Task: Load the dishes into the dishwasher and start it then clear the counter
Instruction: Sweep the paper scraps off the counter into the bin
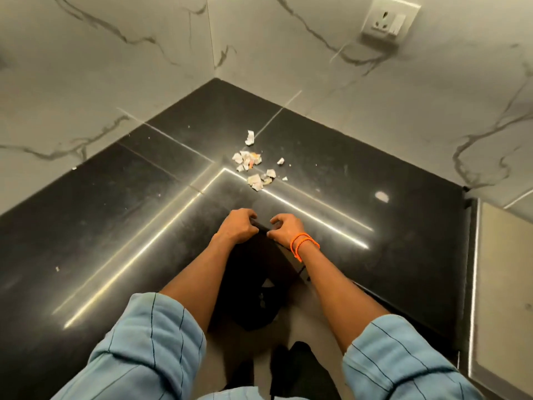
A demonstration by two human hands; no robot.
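Looking down at the inner corner of a black L-shaped table [360, 157], glossy, light strips reflected across it. Marble-look wall tiles [115, 67] on both sides behind it; wall socket [389, 21] top right. Both forearms reach forward, light blue striped sleeves [138, 350] rolled up.

Left hand [238, 225] and right hand [287, 228] sit close together at the table's front edge. Each grip is closed: fingers curled round the rim of a black bag [253, 284] that hangs below the edge, in front of the person. Bag mouth sits at table-edge level. Bag contents not readable, too dark.

Orange thread band [302, 245] on right wrist.

Scraps [253, 166], white with a few orange bits, lie in a loose cluster on the table beyond the hands, well apart from them, toward the corner. A few tiny specks scattered left.
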